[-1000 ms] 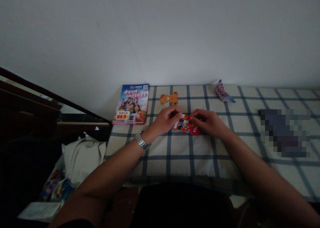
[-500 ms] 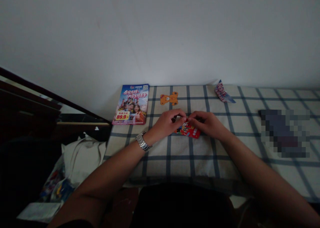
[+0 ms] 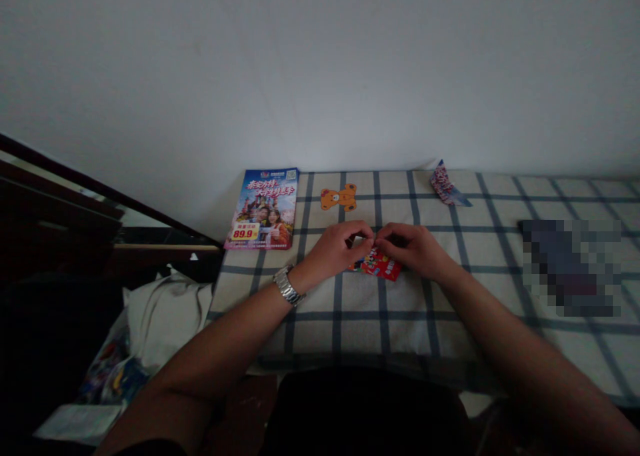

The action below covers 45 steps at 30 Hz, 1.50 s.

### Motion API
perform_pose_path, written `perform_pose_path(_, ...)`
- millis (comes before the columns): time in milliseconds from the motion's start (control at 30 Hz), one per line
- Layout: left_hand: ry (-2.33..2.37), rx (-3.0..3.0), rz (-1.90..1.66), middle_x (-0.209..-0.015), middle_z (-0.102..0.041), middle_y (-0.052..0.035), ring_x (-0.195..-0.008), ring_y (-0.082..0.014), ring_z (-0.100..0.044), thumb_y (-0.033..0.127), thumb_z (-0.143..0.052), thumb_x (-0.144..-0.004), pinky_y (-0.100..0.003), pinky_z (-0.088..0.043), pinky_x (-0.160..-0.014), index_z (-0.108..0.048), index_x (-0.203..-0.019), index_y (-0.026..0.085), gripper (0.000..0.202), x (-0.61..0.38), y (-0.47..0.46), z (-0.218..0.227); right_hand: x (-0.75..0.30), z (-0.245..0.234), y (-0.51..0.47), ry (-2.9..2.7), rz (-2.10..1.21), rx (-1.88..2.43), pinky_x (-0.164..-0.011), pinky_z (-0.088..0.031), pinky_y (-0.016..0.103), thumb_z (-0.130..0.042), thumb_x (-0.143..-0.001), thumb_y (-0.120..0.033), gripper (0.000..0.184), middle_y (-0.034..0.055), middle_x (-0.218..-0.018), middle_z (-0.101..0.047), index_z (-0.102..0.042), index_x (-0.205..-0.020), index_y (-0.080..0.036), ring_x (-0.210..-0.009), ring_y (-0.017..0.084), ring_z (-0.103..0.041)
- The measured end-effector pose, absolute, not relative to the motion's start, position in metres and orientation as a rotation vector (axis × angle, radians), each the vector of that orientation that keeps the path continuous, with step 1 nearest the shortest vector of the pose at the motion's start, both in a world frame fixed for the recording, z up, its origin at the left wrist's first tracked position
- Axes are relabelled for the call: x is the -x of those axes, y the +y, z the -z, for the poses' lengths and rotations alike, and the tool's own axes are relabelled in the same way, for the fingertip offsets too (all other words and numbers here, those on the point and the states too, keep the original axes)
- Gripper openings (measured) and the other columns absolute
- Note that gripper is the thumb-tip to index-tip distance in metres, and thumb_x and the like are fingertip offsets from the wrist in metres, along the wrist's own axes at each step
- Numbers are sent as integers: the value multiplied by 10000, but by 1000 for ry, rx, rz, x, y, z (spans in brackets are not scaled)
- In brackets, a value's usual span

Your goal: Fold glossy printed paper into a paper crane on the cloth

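Note:
A small red printed paper (image 3: 379, 265) lies on the checked cloth (image 3: 400, 296) in the middle of the view. My left hand (image 3: 336, 249), with a metal watch on its wrist, pinches the paper's upper left part with curled fingers. My right hand (image 3: 414, 248) is closed on the paper's top edge, fingertips meeting those of the left hand. Most of the paper is hidden under both hands; only its lower red corner shows.
A colourful brochure (image 3: 263, 208) lies at the cloth's far left edge. An orange bear cut-out (image 3: 339, 197) sits behind my hands. A folded patterned paper (image 3: 445, 184) rests by the wall. A blurred dark patch (image 3: 570, 264) is at right. Bags and clutter (image 3: 150, 323) lie lower left.
My hands have drawn together over the red paper, covering more of it; the fingertips now meet at its top edge. The paper looks smaller than one second ago.

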<state>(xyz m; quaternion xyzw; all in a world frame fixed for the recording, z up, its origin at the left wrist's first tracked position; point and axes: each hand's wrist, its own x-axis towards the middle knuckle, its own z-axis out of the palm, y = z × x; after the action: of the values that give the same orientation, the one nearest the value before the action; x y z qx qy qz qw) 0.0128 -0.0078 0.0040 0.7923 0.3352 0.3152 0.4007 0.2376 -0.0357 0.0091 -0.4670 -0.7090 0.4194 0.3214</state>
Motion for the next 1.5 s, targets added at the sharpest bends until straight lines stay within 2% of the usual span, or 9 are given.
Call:
perform_pose_path(267, 848, -1993, -828, -856, -707, 3, -801, -142, -629, 246, -616, -973, -272, -458, -753, -682, -903, 198, 107, -11, -7, -5, -238, -8, -36, -1858, -1110, 1231, -622, -462, 274, -652, -976, -435, 263, 23, -796, -722, -738, -947, -188, -680, 155, -613)
perform_pose_path(533, 872, -1994, -837, -856, -696, -2, -790, -147, -616, 284, -613, -980, -278, -452, -740, -677, -901, 196, 135, -10, -4, -6, -243, -3, -33, -1896, -1073, 1253, -597, -443, 280, -647, -981, -441, 257, 19, -788, -709, -732, -948, -201, -662, 151, -587)
perform_pose_path(767, 903, -1968, -818, -839, -691, -11, -717, -143, -570, 412, -591, -1014, -268, -412, -656, -699, -958, 190, 254, -10, -5, -7, -243, -9, -34, -1861, -1042, 1282, -599, -441, 287, -647, -977, -474, 290, 26, -781, -708, -728, -917, -202, -662, 158, -585)
perform_pose_path(933, 914, -1904, -897, -870, -698, -25, -793, -160, -620, 495, -583, -1026, -278, -452, -715, -688, -947, 187, 335, -8, -1, -4, -246, -8, -33, -1836, -1060, 1295, -579, -439, 295, -650, -974, -481, 285, 26, -766, -698, -721, -919, -211, -643, 167, -585)
perform_pose_path(1500, 901, -1947, -840, -797, -676, -6, -741, -151, -610, 472, -577, -1032, -269, -447, -694, -674, -891, 190, 330, -10, -2, -5, -241, -5, -34, -1822, -1082, 1242, -604, -430, 291, -642, -986, -429, 235, 18, -794, -697, -719, -949, -209, -664, 159, -569)
